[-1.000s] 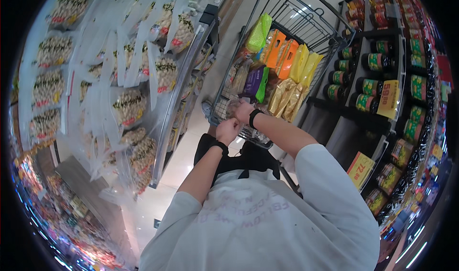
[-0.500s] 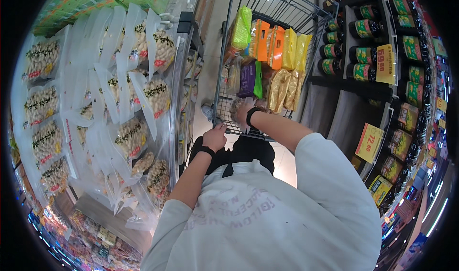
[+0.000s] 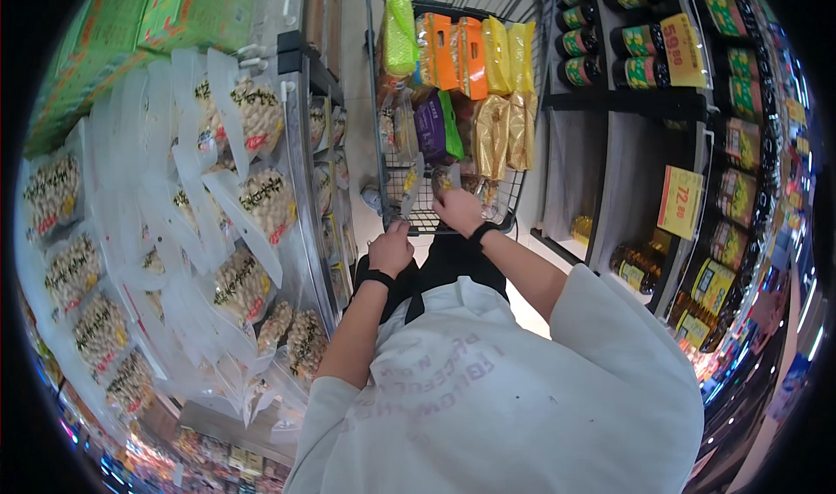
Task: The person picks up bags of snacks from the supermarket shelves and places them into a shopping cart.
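Note:
My left hand is closed at the near end of the shopping cart, pinching the bottom of a narrow clear packet with a yellow label. My right hand is closed on a small clear bag of brownish contents inside the cart, just right of that packet. Beyond them lie gold bags, a purple-and-green pack, orange packs, yellow bags and a bright green bag.
At left, hanging bags of pale nuts or similar food fill a rack beside green cartons. At right, shelves hold dark bottles, golden bottles and yellow price signs. The cart occupies the aisle between them.
My hands have moved apart from where they met at the cart's near end, and the yellow-labelled packet now shows between them. The view has shifted, showing more green cartons.

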Motion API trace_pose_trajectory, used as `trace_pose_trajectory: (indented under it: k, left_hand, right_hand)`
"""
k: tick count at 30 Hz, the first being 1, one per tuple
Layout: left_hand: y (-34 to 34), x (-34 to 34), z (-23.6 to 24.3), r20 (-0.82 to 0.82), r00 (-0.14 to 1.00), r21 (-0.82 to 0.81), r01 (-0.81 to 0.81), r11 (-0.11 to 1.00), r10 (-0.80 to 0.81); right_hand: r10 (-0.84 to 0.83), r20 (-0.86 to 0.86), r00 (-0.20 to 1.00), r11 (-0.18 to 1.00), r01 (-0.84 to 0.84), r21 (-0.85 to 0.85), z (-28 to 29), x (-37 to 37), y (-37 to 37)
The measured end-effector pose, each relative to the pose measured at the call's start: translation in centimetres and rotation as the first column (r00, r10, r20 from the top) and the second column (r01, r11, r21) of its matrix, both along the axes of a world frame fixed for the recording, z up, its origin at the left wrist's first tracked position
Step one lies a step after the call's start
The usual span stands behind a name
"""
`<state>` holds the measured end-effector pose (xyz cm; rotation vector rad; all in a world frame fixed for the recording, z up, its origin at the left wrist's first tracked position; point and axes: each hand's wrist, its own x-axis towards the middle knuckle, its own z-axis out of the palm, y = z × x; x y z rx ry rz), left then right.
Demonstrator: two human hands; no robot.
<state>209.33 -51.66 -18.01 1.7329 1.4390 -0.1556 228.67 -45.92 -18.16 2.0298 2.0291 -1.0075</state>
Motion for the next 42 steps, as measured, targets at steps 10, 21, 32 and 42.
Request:
trace_pose_trajectory:
  k: [10,21,32,42]
  left_hand:
    - [3.2,1.4,1.7,-0.107,0.98,-0.118,0.153,0.981,-0.166]
    - [7.2,9.9,-5.5,0.199,0.836,-0.516,-0.355,0.779,0.512]
    - [4.0,16.0,-11.2,0.152,0.567,-0.607,-0.592,0.53,0.809]
    - [3.9,16.3,-11.6,0.034,0.948,-0.281,-0.296,0.913,0.318]
  right_hand:
    - [-0.426,0.169,0.889,0.904,0.411,0.115,-0.3,3.0,-1.2]
    - [-0.112,0.077,0.991,0.994,0.111,0.02,-2.4,3.7,-1.9]
    - [-0.758,-0.467,0.456,0.634,0.35,-0.689,-3.6,11.3,0.1]
    - [-0.709,-0.518,0.479,0.703,0.416,-0.577,-4.0,11.8,4.3]
